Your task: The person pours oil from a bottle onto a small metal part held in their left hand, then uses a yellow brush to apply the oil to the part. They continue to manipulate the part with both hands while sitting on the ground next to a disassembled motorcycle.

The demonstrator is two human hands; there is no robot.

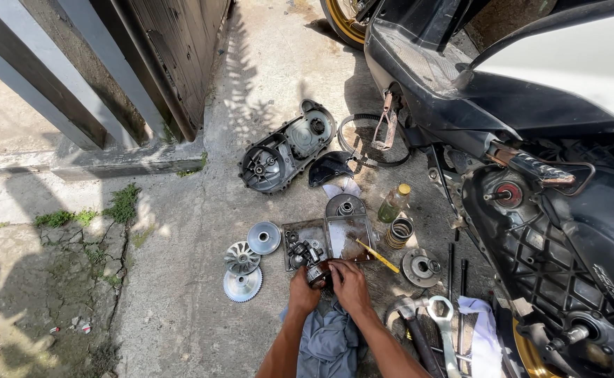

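Observation:
My left hand (302,289) and my right hand (349,281) meet over a small round metal part (317,271), both gripping it low in the head view. It sits just in front of a shallow metal tray (305,231) holding dark oily scooter parts. A yellow-handled brush (377,257) lies beside my right hand, resting across a second tray (349,234). A grey cloth (328,339) lies between my forearms.
A scooter (531,140) with its drive side open fills the right. On the concrete lie a crankcase cover (287,147), a drive belt (363,143), pulley discs (242,269), a spring (400,232), a small oil bottle (393,203), spanners (443,329) and a white rag (482,329). A gate stands at upper left.

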